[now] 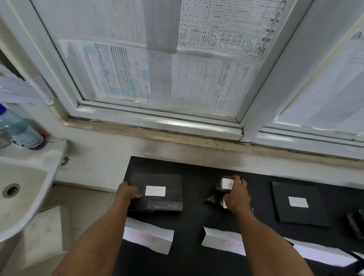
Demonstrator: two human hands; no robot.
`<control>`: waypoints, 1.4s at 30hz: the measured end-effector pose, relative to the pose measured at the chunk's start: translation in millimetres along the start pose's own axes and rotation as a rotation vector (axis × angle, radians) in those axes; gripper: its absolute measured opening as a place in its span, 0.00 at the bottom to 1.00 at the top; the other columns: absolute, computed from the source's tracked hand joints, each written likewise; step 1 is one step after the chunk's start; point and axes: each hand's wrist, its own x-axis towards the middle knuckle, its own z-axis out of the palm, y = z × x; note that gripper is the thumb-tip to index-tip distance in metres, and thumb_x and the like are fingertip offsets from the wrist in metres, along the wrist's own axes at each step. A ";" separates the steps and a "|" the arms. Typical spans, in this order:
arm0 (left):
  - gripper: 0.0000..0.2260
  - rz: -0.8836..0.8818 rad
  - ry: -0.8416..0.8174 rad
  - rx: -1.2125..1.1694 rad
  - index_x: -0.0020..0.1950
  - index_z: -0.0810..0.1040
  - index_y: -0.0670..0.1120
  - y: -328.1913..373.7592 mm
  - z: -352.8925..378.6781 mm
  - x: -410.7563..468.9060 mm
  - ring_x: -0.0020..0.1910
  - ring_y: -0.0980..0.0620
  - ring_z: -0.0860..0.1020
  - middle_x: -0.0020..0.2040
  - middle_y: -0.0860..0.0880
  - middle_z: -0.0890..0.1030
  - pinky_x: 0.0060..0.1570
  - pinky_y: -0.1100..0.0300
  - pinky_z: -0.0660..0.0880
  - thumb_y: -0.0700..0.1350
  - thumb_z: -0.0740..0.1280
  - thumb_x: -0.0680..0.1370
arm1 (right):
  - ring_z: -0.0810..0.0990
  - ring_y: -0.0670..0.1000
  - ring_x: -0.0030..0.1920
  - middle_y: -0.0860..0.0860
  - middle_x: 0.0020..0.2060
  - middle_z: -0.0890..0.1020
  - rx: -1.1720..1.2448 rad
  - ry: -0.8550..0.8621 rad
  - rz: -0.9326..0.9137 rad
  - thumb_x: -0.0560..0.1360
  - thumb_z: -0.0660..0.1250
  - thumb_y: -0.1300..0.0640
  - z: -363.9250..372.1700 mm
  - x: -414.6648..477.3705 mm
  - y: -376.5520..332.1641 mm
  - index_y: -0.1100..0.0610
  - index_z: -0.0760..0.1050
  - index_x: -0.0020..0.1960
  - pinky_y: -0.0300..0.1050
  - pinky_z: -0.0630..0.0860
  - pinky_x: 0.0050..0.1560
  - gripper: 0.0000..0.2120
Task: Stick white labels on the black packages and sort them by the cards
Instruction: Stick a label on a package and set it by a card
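Observation:
A black table [187, 270] carries black packages with white labels. My left hand [128, 192] grips the left edge of the left package [164, 180], whose label [155, 190] faces up. My right hand [236, 195] holds a small crumpled black package [214, 201] with a white label [227, 183] at the middle spot. A third labelled package [298, 203] lies flat to the right. Three white cards with red writing lie along the near side: left card [148, 236], middle card [222, 241], right card [320, 253].
A white sink [6, 199] stands left of the table, with a blue-capped water bottle [15, 125] on its rim. A window covered with printed sheets [162, 48] rises behind. More black packages [360, 221] sit at the far right edge.

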 end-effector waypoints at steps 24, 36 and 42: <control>0.24 -0.066 -0.035 0.305 0.70 0.68 0.33 16.7 1.5 8.6 0.61 0.42 0.74 0.67 0.36 0.72 0.57 0.54 0.75 0.34 0.69 0.75 | 0.74 0.55 0.56 0.54 0.56 0.74 -0.096 0.110 -0.219 0.70 0.65 0.50 6.9 5.4 37.6 0.56 0.66 0.60 0.53 0.71 0.55 0.21; 0.29 -0.065 -0.015 0.285 0.70 0.68 0.35 7.5 -0.2 7.1 0.64 0.39 0.73 0.66 0.37 0.73 0.65 0.50 0.71 0.33 0.73 0.70 | 0.71 0.53 0.65 0.50 0.64 0.73 -0.546 -0.027 -0.274 0.75 0.65 0.58 24.2 -8.4 44.2 0.50 0.65 0.71 0.50 0.65 0.67 0.26; 0.30 -0.029 -0.007 0.314 0.69 0.69 0.35 9.4 1.2 9.0 0.63 0.39 0.75 0.64 0.38 0.75 0.63 0.49 0.72 0.33 0.74 0.68 | 0.70 0.53 0.65 0.52 0.65 0.71 -0.528 -0.120 -0.327 0.75 0.65 0.57 24.8 -9.1 48.6 0.52 0.63 0.71 0.50 0.65 0.68 0.26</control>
